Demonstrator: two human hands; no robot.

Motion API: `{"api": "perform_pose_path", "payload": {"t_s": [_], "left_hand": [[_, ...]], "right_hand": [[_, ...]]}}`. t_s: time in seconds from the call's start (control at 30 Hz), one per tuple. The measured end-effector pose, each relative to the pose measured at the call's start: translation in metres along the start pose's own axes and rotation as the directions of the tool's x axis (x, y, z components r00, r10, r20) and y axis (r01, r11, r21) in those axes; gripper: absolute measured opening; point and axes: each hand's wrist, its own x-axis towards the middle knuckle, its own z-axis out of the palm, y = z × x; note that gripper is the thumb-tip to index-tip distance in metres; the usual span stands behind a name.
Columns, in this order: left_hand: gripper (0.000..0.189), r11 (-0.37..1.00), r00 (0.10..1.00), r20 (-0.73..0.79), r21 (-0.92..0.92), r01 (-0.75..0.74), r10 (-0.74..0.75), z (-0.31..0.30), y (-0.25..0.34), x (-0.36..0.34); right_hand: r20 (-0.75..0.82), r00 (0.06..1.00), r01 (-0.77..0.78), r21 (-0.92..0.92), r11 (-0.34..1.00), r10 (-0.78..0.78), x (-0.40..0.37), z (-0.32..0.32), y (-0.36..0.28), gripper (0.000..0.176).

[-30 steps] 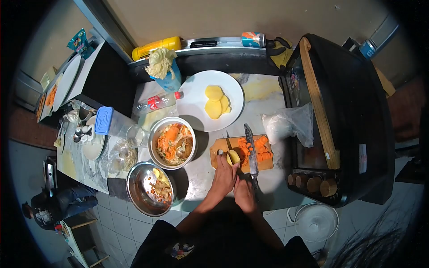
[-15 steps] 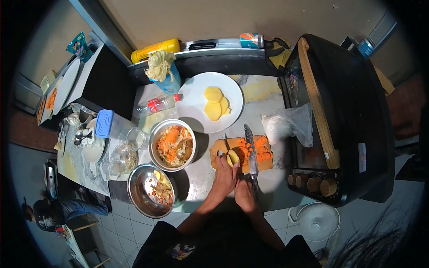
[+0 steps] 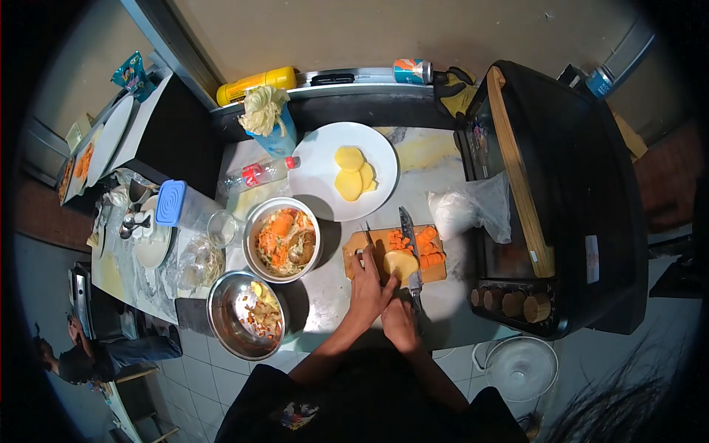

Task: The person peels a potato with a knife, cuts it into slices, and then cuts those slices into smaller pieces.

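A wooden cutting board (image 3: pixel 354 269) lies in front of me. My right hand (image 3: pixel 401 323) is closed round the handle of a large knife (image 3: pixel 408 235), whose blade points away across the board. Against the blade's left side is a pale yellow piece of potato (image 3: pixel 400 263), its flat cut face upward. My left hand (image 3: pixel 369 292) grips this potato from the left, its thumb at the near edge; part of its grasp is hidden. Cut carrot pieces (image 3: pixel 430 247) lie on both sides of the blade. A thin, dark, pointed blade (image 3: pixel 368 233) sticks out beyond my left fingers.
Potato slices lie on a white plate (image 3: pixel 310 177) behind the board. To the left are a pot (image 3: pixel 249 258) of shredded vegetables and a steel bowl (image 3: pixel 216 314) with peelings. A plastic bag of white contents (image 3: pixel 454 210) and a black oven (image 3: pixel 583 221) stand right.
The potato has turned so that its broad cut face shows, and it has moved slightly right against the blade. The view has shifted a little. A person at far left has moved their arms.
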Motion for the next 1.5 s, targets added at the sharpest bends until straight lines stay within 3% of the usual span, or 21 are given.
{"api": "perform_pose_path", "payload": {"t_s": [0.1, 0.17, 0.2, 0.23, 0.3, 0.4, 0.43, 0.5, 0.53, 0.63, 0.67, 0.87, 1.1, 1.2, 1.27, 1.3, 1.37, 1.4, 1.43, 1.47, 1.5], "left_hand": [[0.054, 0.998, 1.0, -0.018, -0.056, -0.026, 0.025, -0.001, -0.009, 0.0], [0.043, 0.993, 1.0, -0.014, -0.12, -0.012, 0.01, -0.004, -0.016, -0.002], [0.036, 0.991, 0.997, -0.056, -0.121, -0.059, 0.053, -0.011, -0.015, -0.002], [0.036, 0.991, 0.997, -0.055, -0.122, -0.06, 0.053, -0.013, -0.02, -0.002], [0.032, 0.978, 0.996, -0.093, -0.21, -0.007, -0.013, -0.017, -0.03, -0.002], [0.026, 0.944, 0.996, -0.057, -0.327, 0.039, -0.061, -0.028, -0.034, 0.0], [0.025, 0.921, 0.996, -0.038, -0.385, 0.055, -0.076, -0.029, -0.034, 0.001], [0.022, 0.879, 0.992, 0.019, -0.461, 0.121, -0.127, -0.028, -0.037, 0.001], [0.022, 0.841, 0.991, 0.012, -0.529, 0.117, -0.131, -0.021, -0.046, 0.002], [0.023, 0.743, 0.985, 0.063, -0.65, 0.161, -0.159, -0.013, -0.054, 0.002], [0.024, 0.685, 0.976, 0.117, -0.697, 0.211, -0.181, -0.012, -0.056, 0.003], [0.028, 0.596, 0.956, 0.174, -0.751, 0.285, -0.237, -0.016, -0.049, 0.006], [0.025, 0.637, 0.961, 0.182, -0.72, 0.275, -0.209, -0.016, -0.05, 0.008], [0.019, 0.596, 0.938, 0.241, -0.725, 0.344, -0.248, -0.018, -0.049, 0.008], [0.019, 0.484, 0.929, 0.267, -0.796, 0.363, -0.257, -0.019, -0.047, 0.008], [0.019, 0.483, 0.929, 0.264, -0.798, 0.361, -0.258, -0.02, -0.045, 0.008], [0.025, 0.32, 0.918, 0.307, -0.869, 0.378, -0.249, -0.022, -0.041, 0.009], [0.025, 0.319, 0.92, 0.303, -0.871, 0.373, -0.248, -0.024, -0.038, 0.01], [0.027, 0.29, 0.909, 0.34, -0.869, 0.402, -0.242, -0.026, -0.034, 0.012], [0.028, 0.261, 0.896, 0.377, -0.864, 0.432, -0.235, -0.028, -0.03, 0.013], [0.028, 0.258, 0.898, 0.374, -0.866, 0.428, -0.232, -0.029, -0.027, 0.013]], "right_hand": [[-0.046, 0.993, -0.107, 0.053, 0.993, 0.11, 0.007, 0.015, 0.012, 0.034], [-0.233, 0.972, -0.014, 0.131, 0.991, 0.045, 0.007, 0.015, 0.012, 0.046], [-0.238, 0.971, 0.021, 0.174, 0.984, 0.022, 0.007, 0.017, 0.016, 0.051], [-0.238, 0.971, 0.02, 0.174, 0.985, 0.023, 0.006, 0.018, 0.019, 0.051], [-0.305, 0.949, 0.174, 0.286, 0.942, -0.083, 0.003, 0.014, 0.02, 0.044], [-0.253, 0.967, 0.136, 0.379, 0.915, -0.039, -0.003, -0.008, 0.011, 0.035], [-0.251, 0.967, 0.137, 0.377, 0.916, -0.041, 0.001, -0.011, 0.011, 0.035], [-0.481, 0.875, 0.233, 0.323, 0.917, -0.053, 0.012, -0.016, 0.011, 0.03], [-0.451, 0.893, 0.121, 0.217, 0.969, -0.011, 0.018, -0.02, 0.012, 0.047], [-0.497, 0.867, 0.121, 0.129, 0.984, -0.042, 0.032, -0.031, 0.011, 0.058], [-0.402, 0.916, 0.044, 0.141, 0.989, 0.016, 0.036, -0.036, 0.01, 0.066], [-0.428, 0.904, 0.021, 0.03, 0.999, -0.006, 0.045, -0.029, 0.015, 0.066], [-0.428, 0.903, -0.025, 0.026, 0.999, 0.034, 0.044, -0.034, 0.012, 0.063], [-0.421, 0.907, 0.024, 0.055, 0.998, 0.001, 0.042, -0.038, 0.011, 0.058], [-0.573, 0.802, 0.259, 0.078, 0.963, -0.17, 0.042, -0.038, 0.012, 0.056], [-0.571, 0.802, 0.262, 0.076, 0.962, -0.173, 0.041, -0.043, 0.01, 0.056], [-0.429, 0.863, 0.433, 0.354, 0.829, -0.268, 0.037, -0.059, 0.006, 0.041], [-0.429, 0.861, 0.437, 0.35, 0.828, -0.273, 0.034, -0.067, 0.005, 0.041], [-0.196, 0.97, 0.242, 0.679, 0.693, -0.146, 0.03, -0.074, 0.004, 0.036], [0.085, 0.993, -0.033, 0.88, 0.474, -0.088, 0.029, -0.079, 0.004, 0.03], [0.083, 0.993, -0.03, 0.878, 0.478, -0.09, 0.029, -0.077, 0.009, 0.03]]}}
